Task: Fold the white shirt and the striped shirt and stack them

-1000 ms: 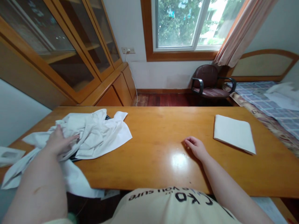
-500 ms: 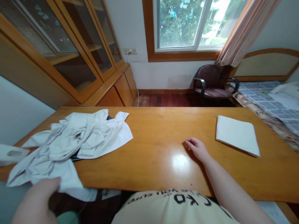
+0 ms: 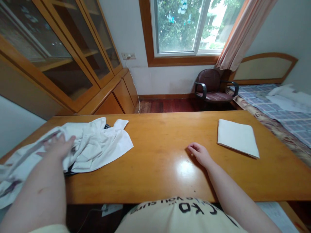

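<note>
A rumpled heap of white cloth [image 3: 97, 142], looking like clothing, covers the left part of the wooden table [image 3: 155, 174]. Over its left half lies my left hand [image 3: 58, 145], slightly blurred, with fingers and thumb spread on the fabric. Dark striped fabric [image 3: 107, 126] peeks out from under the heap. My right hand [image 3: 199, 154] rests on the tabletop right of the middle, its fingers curled in, with no object seen in them. To the right of that hand lies a flat, neatly folded white cloth [image 3: 238, 138].
Beyond the table are a brown armchair [image 3: 209, 87] under the window and a bed [image 3: 286, 100] with a checked sheet at the right. A glass-door cabinet [image 3: 73, 64] stands at the left. Small drops and specks dot the tabletop near my right hand.
My left hand has moved up from the near table edge onto the white heap. The cloth corner hanging over the front edge has shifted left. My right hand stays put.
</note>
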